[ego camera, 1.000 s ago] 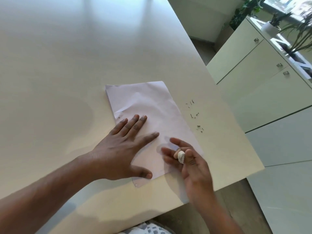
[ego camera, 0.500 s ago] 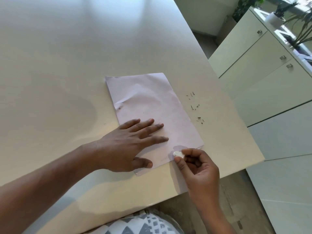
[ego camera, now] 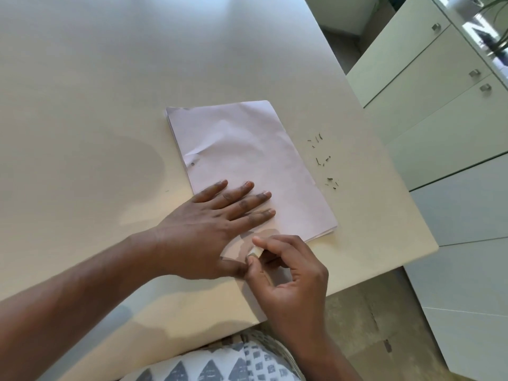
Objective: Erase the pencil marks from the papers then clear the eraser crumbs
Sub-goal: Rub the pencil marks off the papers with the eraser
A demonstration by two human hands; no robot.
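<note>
no readable text, labels or numbers anywhere

One table [ego camera: 110,105]. One stack of papers [ego camera: 247,149]; how many sheets cannot be told. One eraser [ego camera: 254,253]. Two hands: left [ego camera: 209,229], right [ego camera: 288,276]. Three loose clusters of dark crumbs [ego camera: 323,160]. Three cabinet handles [ego camera: 474,73]. One plant [ego camera: 497,20].

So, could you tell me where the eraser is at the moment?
In the head view, the eraser is pinched in the right hand at the near edge of the paper stack, beside the left hand's thumb.
</note>
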